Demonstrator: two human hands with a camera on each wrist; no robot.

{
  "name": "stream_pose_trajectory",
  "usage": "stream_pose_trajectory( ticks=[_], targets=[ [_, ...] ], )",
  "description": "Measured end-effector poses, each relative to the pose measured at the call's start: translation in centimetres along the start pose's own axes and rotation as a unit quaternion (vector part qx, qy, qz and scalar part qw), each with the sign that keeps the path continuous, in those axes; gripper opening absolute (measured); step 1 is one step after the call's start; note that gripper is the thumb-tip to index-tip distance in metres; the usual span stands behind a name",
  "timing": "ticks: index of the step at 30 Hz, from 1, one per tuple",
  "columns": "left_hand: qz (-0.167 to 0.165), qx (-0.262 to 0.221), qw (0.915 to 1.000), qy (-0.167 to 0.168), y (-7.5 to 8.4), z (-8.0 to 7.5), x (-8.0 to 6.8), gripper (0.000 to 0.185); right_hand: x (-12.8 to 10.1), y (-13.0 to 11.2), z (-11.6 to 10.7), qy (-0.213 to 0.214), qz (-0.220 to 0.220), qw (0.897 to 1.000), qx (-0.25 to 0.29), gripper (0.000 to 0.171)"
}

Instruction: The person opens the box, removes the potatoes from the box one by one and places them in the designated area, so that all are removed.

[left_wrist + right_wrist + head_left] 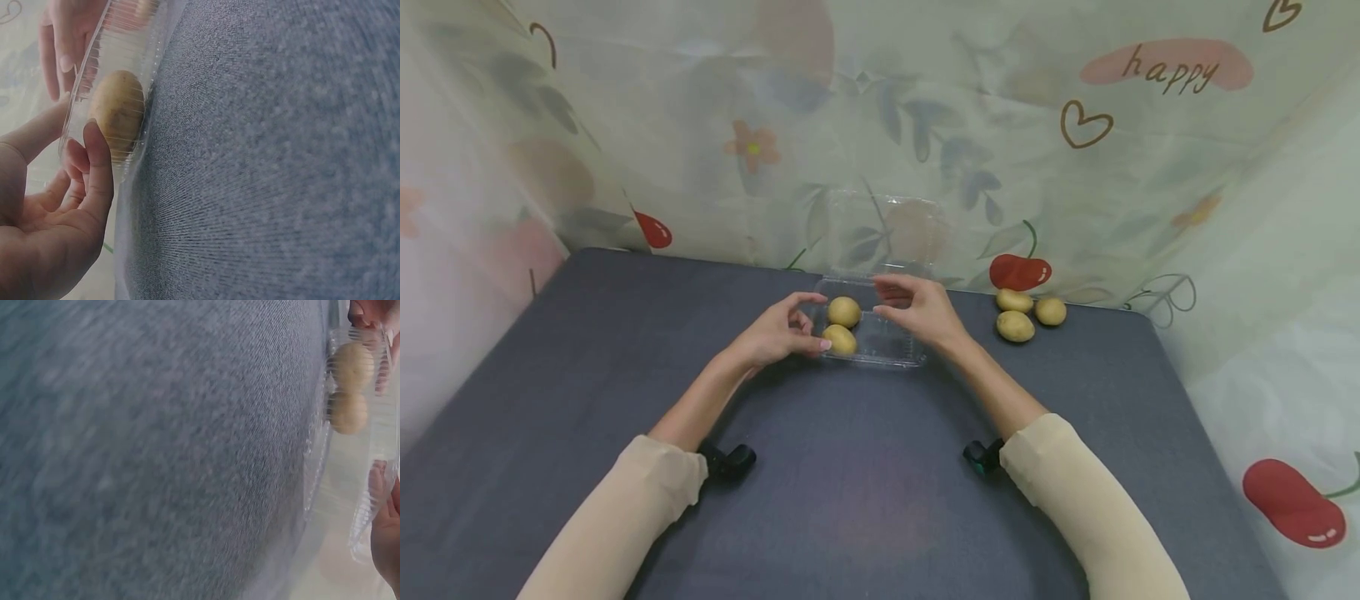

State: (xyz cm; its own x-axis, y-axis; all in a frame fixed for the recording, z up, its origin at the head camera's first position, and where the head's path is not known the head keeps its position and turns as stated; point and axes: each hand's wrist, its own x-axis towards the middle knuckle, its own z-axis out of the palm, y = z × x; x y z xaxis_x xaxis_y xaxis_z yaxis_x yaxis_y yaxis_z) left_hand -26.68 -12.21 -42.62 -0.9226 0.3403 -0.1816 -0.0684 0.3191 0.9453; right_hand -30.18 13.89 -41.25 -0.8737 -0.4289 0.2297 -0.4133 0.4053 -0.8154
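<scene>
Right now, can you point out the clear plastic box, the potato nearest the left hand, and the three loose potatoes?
Clear plastic box (891, 350): head view, bare front floor.
Potato nearest the left hand (840, 339): head view, its middle.
Three loose potatoes (1016, 326): head view, middle of the front one.

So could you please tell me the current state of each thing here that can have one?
clear plastic box: lid open, upright behind.
potatoes in box: two, at its left end.
loose potatoes: three, on the table.
left hand: touching the box's left end.
right hand: above the box, holding nothing.
</scene>
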Motion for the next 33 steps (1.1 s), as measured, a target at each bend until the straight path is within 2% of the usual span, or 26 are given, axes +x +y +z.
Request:
stream_pose_trajectory(
  ticks=[10, 21, 28, 33],
  targets=[
    [0.004, -0.006, 1.0000, -0.003, -0.1, 0.1, 0.2, 0.074, 0.9, -0.4, 1.2, -0.026, 0.023, 0.999, -0.015, 0.044],
    [0.002, -0.008, 0.9999, -0.007, -0.3, -0.2, 0.0, 0.074, 2.0, -0.8, 2.6, -0.048, 0.050, 0.996, -0.054, 0.045],
    [0.001, -0.008, 0.9999, -0.006, -0.3, -0.1, 0.1, 0.073, 2.3, -0.6, 3.5, -0.050, 0.054, 0.995, -0.064, 0.041],
    [0.004, -0.010, 0.9999, -0.006, -0.3, -0.2, 0.1, 0.073, 2.5, -0.5, 4.0, -0.042, 0.049, 0.994, -0.093, 0.038]
  ],
)
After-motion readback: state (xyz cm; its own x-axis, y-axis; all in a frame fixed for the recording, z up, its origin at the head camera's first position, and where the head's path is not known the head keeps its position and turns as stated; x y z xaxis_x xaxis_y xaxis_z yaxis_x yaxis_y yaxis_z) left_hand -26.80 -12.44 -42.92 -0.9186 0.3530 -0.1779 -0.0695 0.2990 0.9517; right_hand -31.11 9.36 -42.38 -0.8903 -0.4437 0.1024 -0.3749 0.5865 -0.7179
